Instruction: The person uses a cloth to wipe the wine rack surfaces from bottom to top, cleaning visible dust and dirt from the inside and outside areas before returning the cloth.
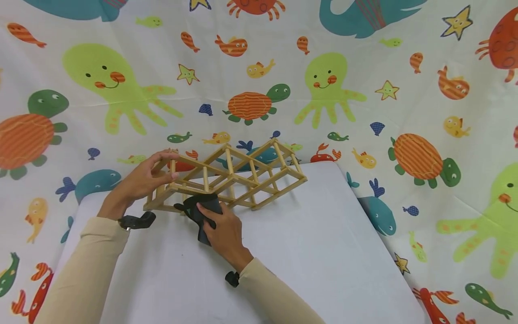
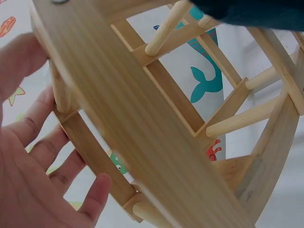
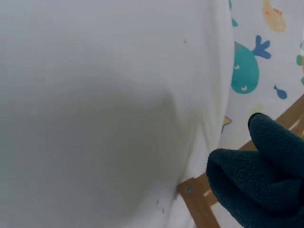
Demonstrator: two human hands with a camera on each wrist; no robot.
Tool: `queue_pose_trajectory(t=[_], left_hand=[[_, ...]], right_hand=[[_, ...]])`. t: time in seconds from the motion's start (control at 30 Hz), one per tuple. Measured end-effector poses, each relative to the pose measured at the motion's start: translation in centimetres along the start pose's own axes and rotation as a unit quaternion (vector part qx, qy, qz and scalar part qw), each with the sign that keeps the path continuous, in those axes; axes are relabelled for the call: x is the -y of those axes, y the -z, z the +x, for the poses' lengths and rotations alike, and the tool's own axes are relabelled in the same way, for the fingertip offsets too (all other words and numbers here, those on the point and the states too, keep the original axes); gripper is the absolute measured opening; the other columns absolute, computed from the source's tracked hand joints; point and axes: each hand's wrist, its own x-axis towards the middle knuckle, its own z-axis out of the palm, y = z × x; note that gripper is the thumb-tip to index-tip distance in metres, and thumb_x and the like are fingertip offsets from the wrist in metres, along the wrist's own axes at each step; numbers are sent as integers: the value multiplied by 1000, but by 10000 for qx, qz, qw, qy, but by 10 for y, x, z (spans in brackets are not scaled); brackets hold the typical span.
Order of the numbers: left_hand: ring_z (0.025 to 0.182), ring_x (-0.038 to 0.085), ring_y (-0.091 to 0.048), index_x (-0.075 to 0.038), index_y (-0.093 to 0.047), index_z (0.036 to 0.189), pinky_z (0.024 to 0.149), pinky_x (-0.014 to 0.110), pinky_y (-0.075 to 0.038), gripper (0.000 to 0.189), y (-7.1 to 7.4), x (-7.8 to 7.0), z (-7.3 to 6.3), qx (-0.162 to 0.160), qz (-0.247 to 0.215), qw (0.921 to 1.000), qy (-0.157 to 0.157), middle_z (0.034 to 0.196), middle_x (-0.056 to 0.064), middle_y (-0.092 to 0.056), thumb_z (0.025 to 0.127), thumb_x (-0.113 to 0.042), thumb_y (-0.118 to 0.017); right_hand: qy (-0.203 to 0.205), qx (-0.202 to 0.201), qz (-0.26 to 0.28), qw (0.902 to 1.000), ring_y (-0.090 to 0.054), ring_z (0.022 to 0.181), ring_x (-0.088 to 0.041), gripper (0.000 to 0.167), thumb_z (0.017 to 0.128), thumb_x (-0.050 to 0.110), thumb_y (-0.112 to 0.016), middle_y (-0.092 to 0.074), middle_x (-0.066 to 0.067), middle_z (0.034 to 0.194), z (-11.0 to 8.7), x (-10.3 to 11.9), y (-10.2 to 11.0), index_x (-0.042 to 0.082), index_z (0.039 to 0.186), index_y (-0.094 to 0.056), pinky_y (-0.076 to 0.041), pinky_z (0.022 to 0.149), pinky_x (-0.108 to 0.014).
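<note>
A folding lattice rack of pale wooden slats and round pegs (image 1: 229,161) stands at the back of the table. My left hand (image 1: 147,177) grips its left end, fingers over the top and thumb in front. In the left wrist view, that hand's fingers (image 2: 47,152) reach behind a wide slat (image 2: 137,118). A dark teal cloth (image 1: 204,211) is bunched in my right hand (image 1: 226,229), which holds it against the rack's front lower left part. The right wrist view has the folded cloth (image 3: 259,180) overlapping a rack corner (image 3: 192,187); the right hand is hidden there.
A white-covered table (image 1: 315,252) spreads in front of the rack and to its right. Behind it hangs a white curtain (image 1: 283,45) printed with sea animals, close to the table's back edge. Wrist cameras (image 1: 137,220) are strapped on both arms.
</note>
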Motion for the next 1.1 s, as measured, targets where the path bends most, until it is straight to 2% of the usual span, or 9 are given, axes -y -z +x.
queue_pose_trajectory(t=[0.1, 0.23, 0.3, 0.4, 0.57, 0.73, 0.93, 1.0, 1.1], left_hand=[[166, 47, -5, -12, -40, 159, 120, 83, -16, 65, 0, 0, -1, 12, 24, 10000, 48, 181, 12, -8, 103, -26, -72], [166, 46, -3, -11, -39, 159, 120, 84, -13, 66, 0, 0, 0, 36, 13, 10000, 31, 181, 13, -8, 104, -24, -71], [166, 46, -3, -11, -39, 160, 119, 85, -14, 66, 0, 0, 0, 39, 6, 10000, 45, 181, 12, -7, 104, -24, -71], [166, 45, -3, -12, -39, 159, 120, 84, -14, 66, -1, 0, 0, 48, 48, 9999, 94, 181, 11, -7, 104, -27, -71], [165, 47, -8, -12, -41, 158, 121, 82, -18, 62, -1, -1, -1, 36, 191, 9998, 24, 180, 14, -10, 104, -25, -71], [164, 52, -9, -12, -41, 158, 117, 86, -19, 65, 1, -3, -4, 61, 384, 9992, 69, 180, 16, -9, 104, -29, -71], [161, 56, -17, -13, -42, 158, 112, 87, -27, 65, 4, -6, -6, 76, 697, 9975, 44, 179, 19, -12, 103, -33, -71], [161, 56, -17, -11, -42, 157, 112, 86, -29, 64, 5, -7, -6, 105, 646, 9979, -20, 179, 20, -13, 103, -29, -72], [162, 53, -16, -11, -43, 156, 115, 83, -29, 64, 4, -9, -4, 145, 584, 9982, -30, 179, 18, -14, 103, -26, -73]], right_hand=[[201, -322, 364, 9986, -41, 69, -7, 51, 91, 17, -82, -67, -6, 101, -3, -1, 1, 30, 140, -71, -29, 57, -11], [723, -830, 788, 9908, -49, 74, -8, 52, 93, 16, -82, -67, -7, 101, 8, 4, 3, 22, 143, -69, -37, 61, -11], [769, -765, 776, 9911, -47, 72, -7, 52, 95, 18, -81, -66, -8, 101, 13, 4, 4, 22, 145, -67, -36, 60, -12], [392, -415, 597, 9966, -33, 65, -6, 53, 95, 20, -80, -61, -6, 94, 13, -1, 6, 27, 146, -67, -27, 55, -13], [9, -81, 455, 9989, -37, 66, -7, 51, 92, 17, -83, -67, -9, 103, 0, -13, 14, 29, 140, -71, -29, 54, -14], [491, -342, 891, 9942, -55, 81, -9, 52, 92, 15, -82, -71, -11, 120, -6, -10, 13, 24, 142, -70, -39, 65, -12], [1397, -712, 1818, 9708, -68, 108, -15, 51, 96, 11, -79, -65, -14, 138, 9, 14, 6, 10, 145, -66, -54, 88, -12], [1467, -684, 1763, 9709, -66, 104, -12, 51, 98, 14, -78, -64, -14, 139, 14, 22, 1, 11, 147, -65, -51, 86, -9], [1322, -540, 1435, 9793, -58, 89, -8, 52, 99, 19, -78, -66, -12, 132, 16, 31, -11, 16, 148, -64, -41, 74, -4]])
